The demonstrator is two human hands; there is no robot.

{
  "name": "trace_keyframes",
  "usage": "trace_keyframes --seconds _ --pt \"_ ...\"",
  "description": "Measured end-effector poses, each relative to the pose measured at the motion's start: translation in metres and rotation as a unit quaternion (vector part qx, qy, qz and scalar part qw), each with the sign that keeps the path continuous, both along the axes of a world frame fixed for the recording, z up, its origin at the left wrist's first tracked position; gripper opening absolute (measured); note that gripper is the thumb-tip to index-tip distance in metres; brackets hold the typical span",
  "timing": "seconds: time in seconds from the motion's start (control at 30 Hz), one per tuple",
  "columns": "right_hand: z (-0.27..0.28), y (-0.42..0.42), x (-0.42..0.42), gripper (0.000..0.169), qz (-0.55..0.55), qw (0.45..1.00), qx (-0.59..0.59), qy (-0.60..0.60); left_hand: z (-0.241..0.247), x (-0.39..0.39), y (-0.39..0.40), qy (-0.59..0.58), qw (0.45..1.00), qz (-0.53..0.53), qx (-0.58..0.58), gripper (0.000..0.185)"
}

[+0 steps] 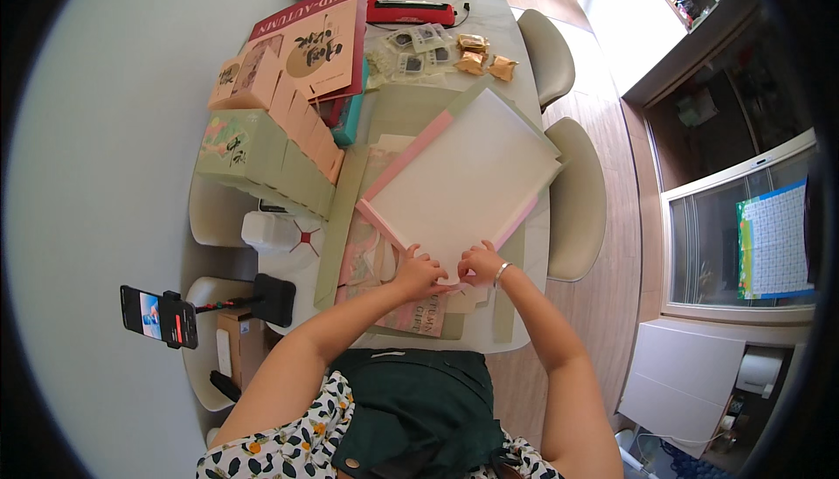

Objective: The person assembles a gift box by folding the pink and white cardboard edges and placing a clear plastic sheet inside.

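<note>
A large cardboard box blank or lid [465,177], white inside with pink and green edges, lies turned at an angle on the table. My left hand [421,274] and my right hand [480,265], with a bangle at the wrist, both hold its near corner with bent fingers, close together. Beneath it are green cardboard panels [344,230] and pink printed sheets or bags [419,315]. Small folded green boxes [262,151] and pink boxes [295,108] stand in rows to the left. Beyond lie gold-wrapped packets [503,67] and clear packets with dark contents [411,63].
A red heat sealer [413,12] stands at the far table end, beside a large printed Mid-Autumn bag [321,40]. A phone on a holder [159,317] is at the left. Chairs [577,203] line the right side.
</note>
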State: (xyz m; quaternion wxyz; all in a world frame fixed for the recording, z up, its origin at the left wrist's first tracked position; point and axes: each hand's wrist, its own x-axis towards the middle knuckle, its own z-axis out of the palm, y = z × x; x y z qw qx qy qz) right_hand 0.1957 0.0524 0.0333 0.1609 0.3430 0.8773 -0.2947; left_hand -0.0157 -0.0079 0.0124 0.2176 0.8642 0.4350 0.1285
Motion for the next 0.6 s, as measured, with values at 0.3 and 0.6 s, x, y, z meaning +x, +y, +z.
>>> trace_keyframes --seconds 0.3,0.6 --pt "-0.009 -0.009 0.016 0.004 0.001 0.998 0.030 0.059 -0.003 0.033 0.007 0.074 0.987 -0.045 -0.135 0.015" --pt "-0.016 -0.005 0.016 0.007 0.001 0.998 0.029 0.064 -0.001 0.041 0.010 0.040 0.987 -0.025 -0.156 0.017"
